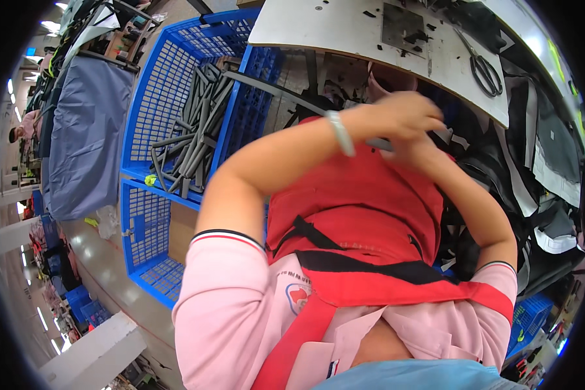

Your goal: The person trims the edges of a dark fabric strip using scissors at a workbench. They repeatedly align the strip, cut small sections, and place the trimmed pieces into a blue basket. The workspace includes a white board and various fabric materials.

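Note:
Above the red apron (pixel 364 188), my two hands cross and overlap, both smeared by motion. My left hand (pixel 402 116) lies over the right wrist, a pale bangle (pixel 340 133) on its arm; whether its fingers hold anything does not show. Underneath it, my right hand (pixel 406 151) is closed at the near end of a long grey strip (pixel 276 90). The strip passes behind my left forearm, and its far end reaches over the blue crate (pixel 129 123) on the left. Many similar grey strips (pixel 198 130) lie heaped in that crate.
A white worktable (pixel 344 29) ahead carries black scissors (pixel 484 71) and dark scraps (pixel 413 39). Another blue crate (pixel 127 227) stands nearer on the left, beside a grey-blue cloth cover (pixel 88 136). Dark fabric pieces (pixel 556 156) hang at the right.

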Motion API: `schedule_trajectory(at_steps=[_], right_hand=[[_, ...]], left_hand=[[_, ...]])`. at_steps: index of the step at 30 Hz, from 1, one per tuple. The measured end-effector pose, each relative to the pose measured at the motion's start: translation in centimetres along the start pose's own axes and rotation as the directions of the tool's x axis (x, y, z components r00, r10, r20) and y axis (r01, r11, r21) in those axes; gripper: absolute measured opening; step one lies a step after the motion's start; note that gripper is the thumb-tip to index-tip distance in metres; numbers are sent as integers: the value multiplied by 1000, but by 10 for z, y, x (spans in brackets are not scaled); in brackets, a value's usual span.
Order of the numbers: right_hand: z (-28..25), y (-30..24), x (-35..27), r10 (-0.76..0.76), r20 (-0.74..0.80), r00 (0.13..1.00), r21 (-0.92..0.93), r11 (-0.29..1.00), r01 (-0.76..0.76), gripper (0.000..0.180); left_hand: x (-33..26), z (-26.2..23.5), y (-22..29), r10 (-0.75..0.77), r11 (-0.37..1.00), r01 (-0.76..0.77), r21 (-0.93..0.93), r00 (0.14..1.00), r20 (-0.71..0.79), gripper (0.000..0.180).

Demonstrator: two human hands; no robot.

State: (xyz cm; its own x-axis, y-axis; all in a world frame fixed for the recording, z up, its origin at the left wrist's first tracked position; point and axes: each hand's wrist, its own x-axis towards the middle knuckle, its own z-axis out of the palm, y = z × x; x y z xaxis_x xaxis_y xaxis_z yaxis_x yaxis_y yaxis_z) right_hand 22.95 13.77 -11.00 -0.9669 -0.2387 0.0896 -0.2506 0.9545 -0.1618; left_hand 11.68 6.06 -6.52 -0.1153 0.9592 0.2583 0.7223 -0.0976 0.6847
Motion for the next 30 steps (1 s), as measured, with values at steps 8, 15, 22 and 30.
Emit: schedule_trajectory(at_steps=[8,15,22,30], right_hand=[[-132,10,-11,237,185,954,445,845,-296,36],[-162,56,23,279,-370,886,-66,944,-325,30],[-152,97,51,337,-376,863,-122,906,-406,30],[-155,113,73,319,-407,856,-113,912,-394,29]], left_hand=[[-54,-92,18,-399,761,512,-399,854,334,30],[9,-139,41,-196,967,225,120,957,-214,29],[41,-144,2,-278,960,263,-96,934,-225,31],[59,-157,-22,-372,927,350,-135,905,-205,33]])
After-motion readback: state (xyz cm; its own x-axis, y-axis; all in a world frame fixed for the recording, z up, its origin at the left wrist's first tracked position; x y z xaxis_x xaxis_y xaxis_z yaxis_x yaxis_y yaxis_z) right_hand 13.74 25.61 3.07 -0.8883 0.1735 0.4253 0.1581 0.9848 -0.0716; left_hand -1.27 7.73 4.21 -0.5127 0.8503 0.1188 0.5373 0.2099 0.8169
